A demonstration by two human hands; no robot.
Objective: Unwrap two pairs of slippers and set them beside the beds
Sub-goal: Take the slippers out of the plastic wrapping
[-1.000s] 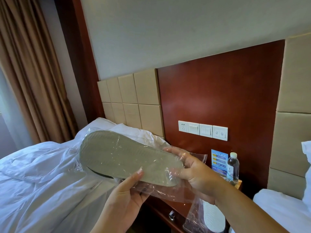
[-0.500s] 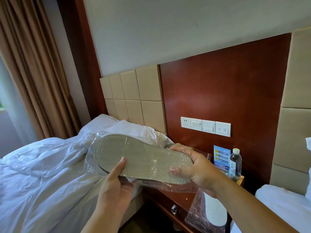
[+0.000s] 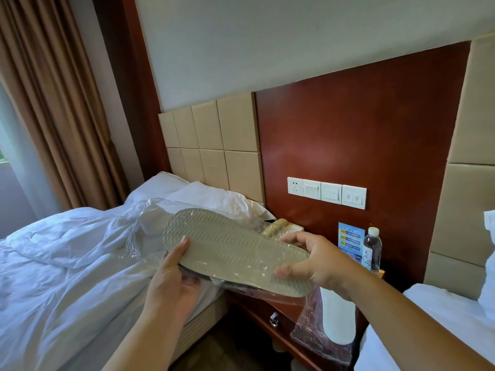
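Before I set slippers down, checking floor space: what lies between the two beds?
Head view: a wooden nightstand with a water bottle, a blue card and another bagged slipper pair at its front.

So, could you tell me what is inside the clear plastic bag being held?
A grey slipper, ribbed sole up, fills the bag. A dark edge beneath suggests its pair, mostly hidden.

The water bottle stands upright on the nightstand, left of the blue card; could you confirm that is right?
Not quite: the head view shows the water bottle standing upright on the nightstand, right of the blue card.
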